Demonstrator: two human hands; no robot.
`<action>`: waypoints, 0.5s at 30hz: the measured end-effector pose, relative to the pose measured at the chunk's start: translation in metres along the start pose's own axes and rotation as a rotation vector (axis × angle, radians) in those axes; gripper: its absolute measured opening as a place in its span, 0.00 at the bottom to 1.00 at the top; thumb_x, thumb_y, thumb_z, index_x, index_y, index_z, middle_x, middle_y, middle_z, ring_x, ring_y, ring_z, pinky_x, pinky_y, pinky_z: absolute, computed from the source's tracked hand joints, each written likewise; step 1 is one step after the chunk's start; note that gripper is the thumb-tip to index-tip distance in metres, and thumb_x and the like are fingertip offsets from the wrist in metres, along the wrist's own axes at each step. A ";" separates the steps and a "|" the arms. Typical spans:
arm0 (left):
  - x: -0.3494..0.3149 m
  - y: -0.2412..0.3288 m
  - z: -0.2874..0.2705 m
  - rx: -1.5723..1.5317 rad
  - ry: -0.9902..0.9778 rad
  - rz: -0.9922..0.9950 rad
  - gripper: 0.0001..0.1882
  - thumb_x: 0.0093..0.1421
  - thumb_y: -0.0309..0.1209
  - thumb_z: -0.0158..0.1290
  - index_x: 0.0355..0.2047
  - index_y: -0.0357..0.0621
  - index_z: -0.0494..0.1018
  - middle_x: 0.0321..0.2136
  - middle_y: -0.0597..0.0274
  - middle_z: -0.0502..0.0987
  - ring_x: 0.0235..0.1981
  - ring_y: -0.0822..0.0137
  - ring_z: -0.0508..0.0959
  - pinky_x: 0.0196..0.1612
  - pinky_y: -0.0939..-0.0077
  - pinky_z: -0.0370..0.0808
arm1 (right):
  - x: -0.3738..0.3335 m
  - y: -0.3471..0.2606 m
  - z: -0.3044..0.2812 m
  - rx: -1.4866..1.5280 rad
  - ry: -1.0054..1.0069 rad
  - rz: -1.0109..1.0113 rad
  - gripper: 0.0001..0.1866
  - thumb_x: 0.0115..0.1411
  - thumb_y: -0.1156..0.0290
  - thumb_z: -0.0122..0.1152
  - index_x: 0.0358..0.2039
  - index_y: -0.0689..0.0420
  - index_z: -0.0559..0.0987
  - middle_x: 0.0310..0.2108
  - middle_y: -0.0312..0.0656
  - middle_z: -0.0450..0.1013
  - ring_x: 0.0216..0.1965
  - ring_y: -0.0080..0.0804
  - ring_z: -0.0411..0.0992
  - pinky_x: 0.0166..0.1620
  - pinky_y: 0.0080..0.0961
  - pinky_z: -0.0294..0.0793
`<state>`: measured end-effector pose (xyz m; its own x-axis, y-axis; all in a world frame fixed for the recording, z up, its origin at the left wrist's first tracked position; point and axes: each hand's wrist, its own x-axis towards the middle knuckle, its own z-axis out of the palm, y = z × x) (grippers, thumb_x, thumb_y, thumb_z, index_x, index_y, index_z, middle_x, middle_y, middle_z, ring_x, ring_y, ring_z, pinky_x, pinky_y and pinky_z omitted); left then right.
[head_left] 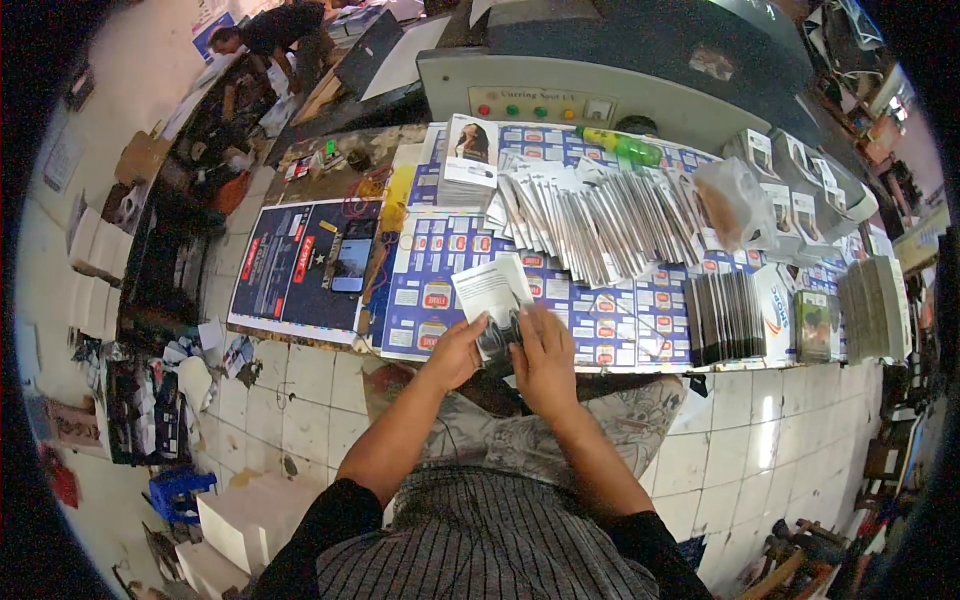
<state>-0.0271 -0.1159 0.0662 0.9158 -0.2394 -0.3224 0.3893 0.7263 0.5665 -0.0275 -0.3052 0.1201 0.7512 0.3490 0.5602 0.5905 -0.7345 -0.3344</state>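
Between my hands is a flat printed card packet (493, 290), white with dark text and a dark picture at its lower end. My left hand (457, 353) pinches its left edge, thumb on top. The fingers of my right hand (546, 358) close over its right edge and lower part. It is tilted above the near edge of the table. Just beyond lies a long fanned row of similar flat packets (600, 220). A neat stack of white packets (468, 168), with a person pictured on top, stands behind to the left.
Blue printed sheets (420, 290) cover the table. A phone (350, 262) lies on a dark poster (285, 270) at left. A green-yellow bottle (625, 147) and a plastic bag (735, 205) sit behind. Packet stacks (725, 318) stand at right. A grey machine (560, 85) borders the back; another person (275, 35) bends far left.
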 end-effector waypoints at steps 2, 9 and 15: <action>0.002 -0.005 -0.008 0.073 0.009 0.019 0.22 0.72 0.40 0.46 0.59 0.38 0.68 0.54 0.56 0.76 0.54 0.62 0.77 0.58 0.62 0.73 | -0.004 -0.003 0.004 0.434 -0.253 0.306 0.26 0.63 0.70 0.61 0.60 0.64 0.68 0.52 0.61 0.72 0.49 0.60 0.73 0.52 0.42 0.73; -0.012 -0.001 -0.002 -0.101 -0.057 -0.043 0.46 0.64 0.68 0.36 0.68 0.45 0.58 0.62 0.50 0.68 0.60 0.51 0.72 0.63 0.50 0.68 | 0.002 0.007 0.011 1.335 -0.321 0.706 0.20 0.60 0.79 0.62 0.54 0.60 0.73 0.44 0.36 0.76 0.44 0.22 0.73 0.48 0.25 0.74; 0.004 0.019 -0.011 0.634 0.369 0.222 0.35 0.59 0.31 0.63 0.65 0.40 0.61 0.56 0.53 0.74 0.58 0.56 0.73 0.59 0.61 0.70 | 0.001 0.062 0.022 0.812 -0.275 0.780 0.21 0.58 0.75 0.63 0.52 0.63 0.72 0.41 0.47 0.78 0.40 0.35 0.76 0.45 0.32 0.75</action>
<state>-0.0166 -0.0959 0.0676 0.9302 0.1807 -0.3195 0.2840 0.1973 0.9383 0.0161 -0.3377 0.0831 0.9747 0.1538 -0.1623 -0.1204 -0.2507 -0.9606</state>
